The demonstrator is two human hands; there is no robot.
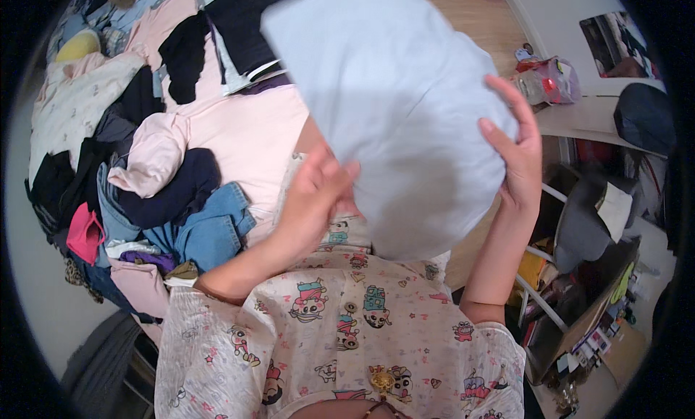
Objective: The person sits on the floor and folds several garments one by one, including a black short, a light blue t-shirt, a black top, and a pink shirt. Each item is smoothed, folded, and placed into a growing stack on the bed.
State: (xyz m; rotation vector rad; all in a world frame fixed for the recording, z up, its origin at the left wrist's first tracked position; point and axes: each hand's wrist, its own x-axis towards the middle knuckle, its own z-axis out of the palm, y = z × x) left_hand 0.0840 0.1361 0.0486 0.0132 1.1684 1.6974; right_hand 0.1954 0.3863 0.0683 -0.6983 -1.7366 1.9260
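A light blue folded cloth [402,109], perhaps a garment, is raised before my chest, with one squared corner at the upper left and rounded edges on the right. My right hand [518,142] grips its right edge, with thumb and a finger showing on the near face. At the lower left edge is my left hand [315,188], slightly blurred, its thumb tip overlapping the cloth. Whether those fingers pinch the edge or only touch it is unclear. Behind the cloth and to its left, a pale pink cloth [244,131] lies spread out.
On the left are heaped clothes: blue denim [201,229], a navy garment [179,196], a light pink one [155,153]. Black garments [239,28] lie farther back. To the right stand a shelf frame [537,297], a dark grey cap-like item [583,229] and a plastic bottle [535,88].
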